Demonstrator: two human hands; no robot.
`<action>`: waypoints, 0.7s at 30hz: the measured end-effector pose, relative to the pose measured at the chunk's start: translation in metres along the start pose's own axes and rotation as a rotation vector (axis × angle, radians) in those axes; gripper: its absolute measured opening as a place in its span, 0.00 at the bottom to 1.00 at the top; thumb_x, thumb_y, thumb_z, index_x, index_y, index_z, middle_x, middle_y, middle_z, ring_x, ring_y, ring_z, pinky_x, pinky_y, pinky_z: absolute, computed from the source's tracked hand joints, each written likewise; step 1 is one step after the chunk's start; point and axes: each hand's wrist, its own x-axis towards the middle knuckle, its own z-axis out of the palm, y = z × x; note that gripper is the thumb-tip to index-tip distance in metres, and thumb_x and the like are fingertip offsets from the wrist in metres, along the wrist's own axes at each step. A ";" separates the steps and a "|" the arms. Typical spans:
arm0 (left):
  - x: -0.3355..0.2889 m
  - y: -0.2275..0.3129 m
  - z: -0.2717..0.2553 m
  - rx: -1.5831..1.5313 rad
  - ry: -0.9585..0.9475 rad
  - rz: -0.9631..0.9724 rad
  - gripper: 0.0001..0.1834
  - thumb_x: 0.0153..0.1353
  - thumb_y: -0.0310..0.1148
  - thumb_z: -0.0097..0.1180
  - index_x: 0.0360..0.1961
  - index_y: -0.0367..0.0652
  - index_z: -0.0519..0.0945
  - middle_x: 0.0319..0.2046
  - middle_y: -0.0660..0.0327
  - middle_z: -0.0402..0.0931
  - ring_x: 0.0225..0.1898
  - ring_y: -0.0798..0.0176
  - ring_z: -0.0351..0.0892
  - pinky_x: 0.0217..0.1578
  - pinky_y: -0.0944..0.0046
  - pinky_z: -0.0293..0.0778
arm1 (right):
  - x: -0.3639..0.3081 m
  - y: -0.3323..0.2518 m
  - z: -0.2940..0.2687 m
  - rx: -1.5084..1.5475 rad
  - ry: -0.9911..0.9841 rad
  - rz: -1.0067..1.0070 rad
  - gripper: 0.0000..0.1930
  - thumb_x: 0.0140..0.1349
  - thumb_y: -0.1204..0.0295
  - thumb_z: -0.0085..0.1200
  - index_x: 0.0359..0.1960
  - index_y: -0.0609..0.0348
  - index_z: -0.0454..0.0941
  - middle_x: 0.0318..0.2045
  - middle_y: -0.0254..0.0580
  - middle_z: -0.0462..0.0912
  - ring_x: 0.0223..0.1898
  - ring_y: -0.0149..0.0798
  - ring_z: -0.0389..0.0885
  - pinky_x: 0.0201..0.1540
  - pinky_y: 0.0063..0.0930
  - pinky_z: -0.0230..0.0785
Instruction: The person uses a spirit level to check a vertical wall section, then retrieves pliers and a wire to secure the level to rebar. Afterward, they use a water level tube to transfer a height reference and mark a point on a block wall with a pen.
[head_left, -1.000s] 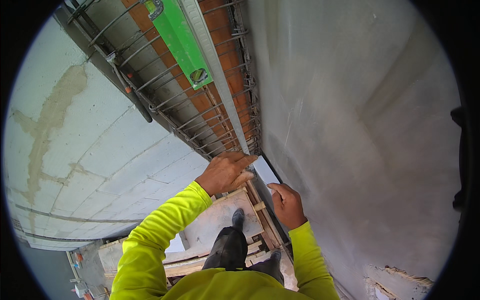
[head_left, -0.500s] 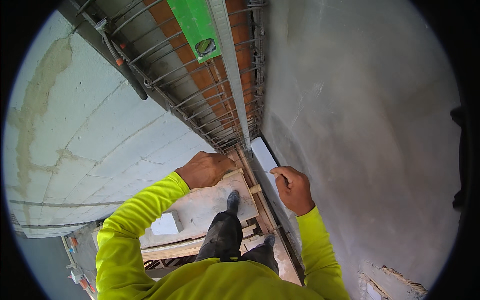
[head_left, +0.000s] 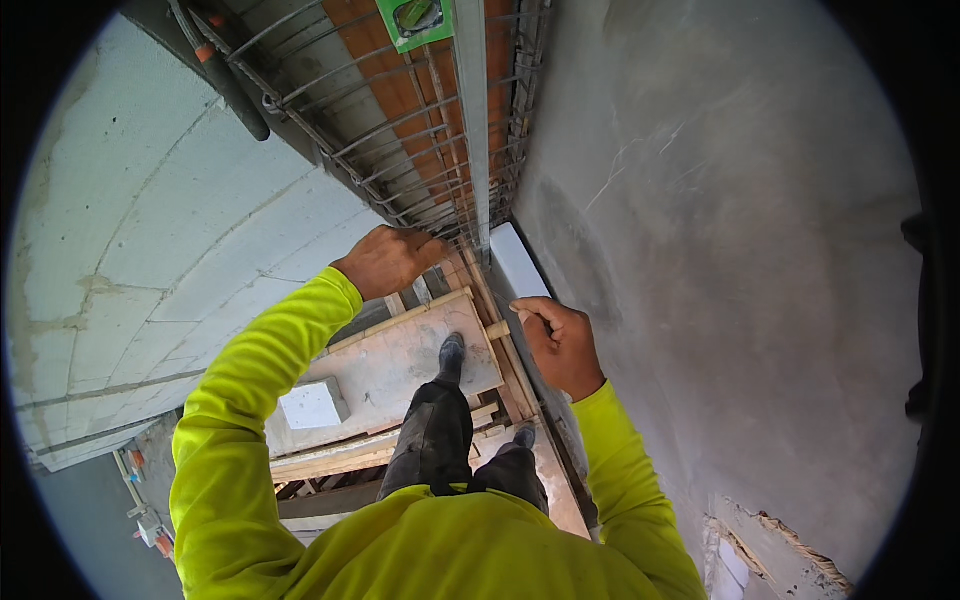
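Near the centre of the frame, a smooth, white, elongated block is set along the scuffed grey wall, just beyond the right hand. The fingers of that hand and of the left hand are curled inward; whether anything thin is pinched cannot be told. At upper centre, a straight metal bar is flanked by steel rebar and a green spirit level.

Bright yellow top — long sleeves, dark trousers, dark footwear
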 end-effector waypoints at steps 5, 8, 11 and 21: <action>0.019 -0.007 -0.005 -0.175 0.108 -0.357 0.17 0.62 0.30 0.59 0.53 0.42 0.76 0.33 0.48 0.84 0.29 0.46 0.84 0.34 0.53 0.82 | 0.024 0.019 -0.007 0.096 0.200 0.064 0.10 0.69 0.79 0.50 0.46 0.67 0.81 0.39 0.35 0.84 0.40 0.23 0.76 0.45 0.17 0.68; 0.041 -0.023 -0.010 -0.269 0.334 -0.537 0.21 0.64 0.30 0.57 0.58 0.41 0.74 0.34 0.45 0.83 0.30 0.43 0.84 0.36 0.52 0.80 | 0.054 0.033 -0.015 0.123 0.419 0.027 0.10 0.69 0.77 0.49 0.46 0.67 0.81 0.42 0.37 0.85 0.44 0.27 0.78 0.52 0.19 0.68; 0.062 -0.048 -0.016 -0.348 0.504 -0.584 0.24 0.65 0.30 0.54 0.63 0.39 0.71 0.33 0.44 0.83 0.33 0.44 0.85 0.39 0.55 0.78 | 0.093 0.048 -0.022 0.086 0.505 0.032 0.11 0.69 0.76 0.49 0.47 0.67 0.82 0.43 0.39 0.85 0.46 0.31 0.79 0.55 0.22 0.68; 0.106 -0.070 -0.014 -0.500 0.385 -0.708 0.32 0.62 0.28 0.56 0.68 0.36 0.65 0.34 0.40 0.81 0.35 0.41 0.83 0.45 0.54 0.76 | 0.230 0.087 -0.010 0.242 0.394 0.063 0.11 0.68 0.76 0.47 0.45 0.64 0.82 0.38 0.37 0.84 0.41 0.31 0.78 0.50 0.23 0.68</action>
